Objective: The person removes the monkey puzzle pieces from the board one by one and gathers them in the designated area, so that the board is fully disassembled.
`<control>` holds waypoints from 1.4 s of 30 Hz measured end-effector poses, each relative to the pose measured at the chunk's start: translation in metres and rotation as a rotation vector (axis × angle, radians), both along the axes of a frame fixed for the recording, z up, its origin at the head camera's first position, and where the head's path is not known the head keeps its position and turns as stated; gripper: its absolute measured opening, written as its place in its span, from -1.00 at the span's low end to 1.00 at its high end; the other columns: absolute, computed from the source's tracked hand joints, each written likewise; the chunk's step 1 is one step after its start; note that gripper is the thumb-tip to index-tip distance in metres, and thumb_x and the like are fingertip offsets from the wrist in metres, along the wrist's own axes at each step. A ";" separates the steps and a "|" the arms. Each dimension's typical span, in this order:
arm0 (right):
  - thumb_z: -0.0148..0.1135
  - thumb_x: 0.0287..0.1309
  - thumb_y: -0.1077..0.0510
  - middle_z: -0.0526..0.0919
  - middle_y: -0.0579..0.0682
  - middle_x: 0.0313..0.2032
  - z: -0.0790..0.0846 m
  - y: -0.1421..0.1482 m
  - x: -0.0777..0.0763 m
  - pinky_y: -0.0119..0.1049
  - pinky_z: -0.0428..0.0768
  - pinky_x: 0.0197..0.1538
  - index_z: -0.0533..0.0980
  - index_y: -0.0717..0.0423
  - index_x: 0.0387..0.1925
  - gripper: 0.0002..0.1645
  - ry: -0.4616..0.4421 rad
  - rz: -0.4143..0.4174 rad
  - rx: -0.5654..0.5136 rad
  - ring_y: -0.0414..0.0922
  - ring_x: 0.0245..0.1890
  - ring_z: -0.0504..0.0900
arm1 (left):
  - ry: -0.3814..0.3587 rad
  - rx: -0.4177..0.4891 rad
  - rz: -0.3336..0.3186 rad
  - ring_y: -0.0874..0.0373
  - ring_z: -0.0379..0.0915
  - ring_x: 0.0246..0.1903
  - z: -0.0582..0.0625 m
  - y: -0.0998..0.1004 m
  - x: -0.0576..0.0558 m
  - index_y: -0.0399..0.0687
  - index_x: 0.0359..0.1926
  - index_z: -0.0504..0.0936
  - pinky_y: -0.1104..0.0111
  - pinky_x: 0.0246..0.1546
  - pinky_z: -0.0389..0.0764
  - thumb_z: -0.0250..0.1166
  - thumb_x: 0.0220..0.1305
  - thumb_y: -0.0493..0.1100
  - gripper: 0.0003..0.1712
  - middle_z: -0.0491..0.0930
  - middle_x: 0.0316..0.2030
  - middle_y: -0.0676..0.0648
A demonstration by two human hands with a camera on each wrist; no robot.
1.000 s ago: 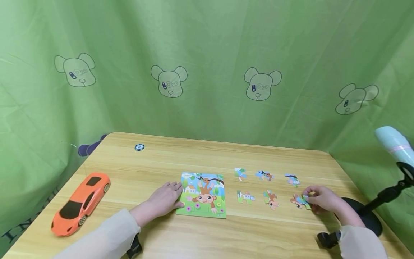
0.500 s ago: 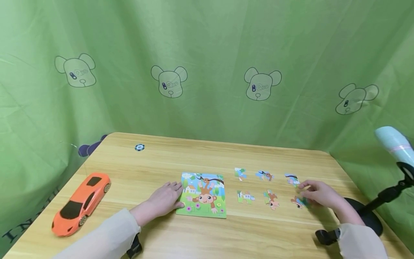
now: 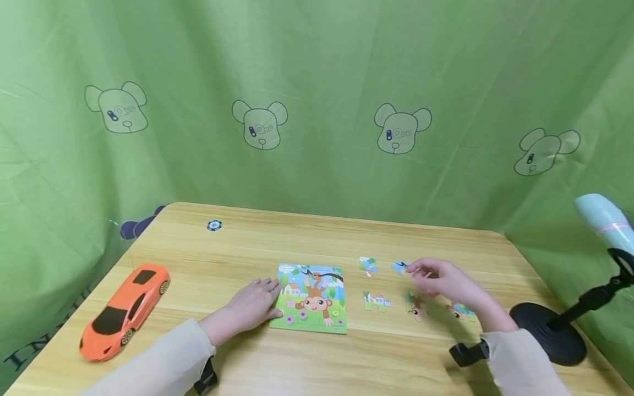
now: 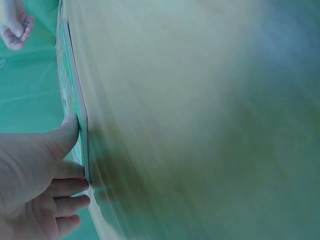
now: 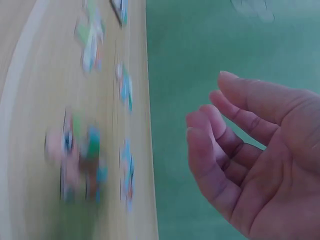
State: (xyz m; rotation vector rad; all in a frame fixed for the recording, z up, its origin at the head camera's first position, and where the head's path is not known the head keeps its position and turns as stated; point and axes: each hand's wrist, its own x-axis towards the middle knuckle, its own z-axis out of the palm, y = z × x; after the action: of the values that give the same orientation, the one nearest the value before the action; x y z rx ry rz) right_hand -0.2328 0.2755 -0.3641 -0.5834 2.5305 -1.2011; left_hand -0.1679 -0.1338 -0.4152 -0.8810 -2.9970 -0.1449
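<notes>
A square jigsaw puzzle [image 3: 311, 300] with a monkey picture lies flat at the table's middle. My left hand [image 3: 251, 305] rests at its left edge, thumb near the lower corner; in the left wrist view the thumb and fingers touch the puzzle's side. Over the loose pieces hovers my right hand [image 3: 448, 283], its fingers relaxed and bent with nothing between them in the right wrist view. Beneath or beside it lie a branch piece [image 3: 399, 268], a monkey piece [image 3: 417, 313] and a lower right piece [image 3: 463, 312]. The upper right piece is hidden behind the hand.
Two more pieces, a leafy one [image 3: 367, 265] and a house one [image 3: 376, 301], lie right of the puzzle. An orange toy car [image 3: 124, 313] stands at left, a poker chip [image 3: 214, 225] at the back. A black stand base [image 3: 547, 333] is at right.
My right hand has let go of the lower right jigsaw piece, risen, and moved left over the other pieces. My left hand has stayed at the puzzle's edge.
</notes>
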 end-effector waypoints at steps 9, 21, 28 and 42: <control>0.25 0.11 0.20 0.48 0.07 -0.36 -0.007 -0.071 0.003 -0.20 0.58 -0.51 0.47 0.27 -0.08 -0.65 0.014 0.154 -0.009 -0.03 -0.51 0.48 | -0.002 0.005 -0.006 -0.18 0.27 0.15 -0.004 -0.001 -0.001 -0.41 0.15 0.39 0.05 0.20 0.22 0.22 0.18 0.09 -0.29 0.37 0.15 -0.31; 0.24 0.09 0.28 0.47 -0.04 -0.41 -0.028 -0.146 0.012 -0.34 0.52 -0.55 0.48 0.24 -0.11 -0.71 0.059 0.334 0.014 -0.18 -0.53 0.45 | -0.005 0.015 -0.012 -0.19 0.25 0.16 -0.004 -0.002 -0.001 -0.43 0.15 0.38 0.05 0.21 0.21 0.21 0.17 0.11 -0.25 0.35 0.16 -0.33; 0.21 0.12 0.29 0.46 -0.09 -0.42 -0.041 -0.179 0.017 -0.39 0.52 -0.47 0.47 0.23 -0.08 -0.71 0.072 0.417 0.062 -0.21 -0.54 0.48 | 0.002 0.001 -0.028 -0.19 0.24 0.16 -0.005 -0.004 -0.002 -0.45 0.16 0.36 0.06 0.21 0.21 0.21 0.12 0.21 -0.14 0.33 0.16 -0.34; 0.29 0.06 0.25 0.46 -0.19 -0.51 -0.047 -0.215 0.017 -0.45 0.43 -0.43 0.50 0.22 -0.05 -0.63 0.154 0.423 0.202 -0.30 -0.55 0.37 | -0.034 0.020 -0.041 -0.19 0.20 0.19 -0.006 -0.008 -0.002 -0.45 0.19 0.33 0.05 0.23 0.17 0.21 -0.01 0.36 0.03 0.30 0.19 -0.34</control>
State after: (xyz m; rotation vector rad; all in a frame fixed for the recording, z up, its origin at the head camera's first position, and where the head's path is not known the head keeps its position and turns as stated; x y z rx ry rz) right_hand -0.2162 0.0608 -0.4108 -1.1231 2.4331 -0.7672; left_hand -0.1694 -0.1418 -0.4209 -0.9479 -3.0040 -0.1915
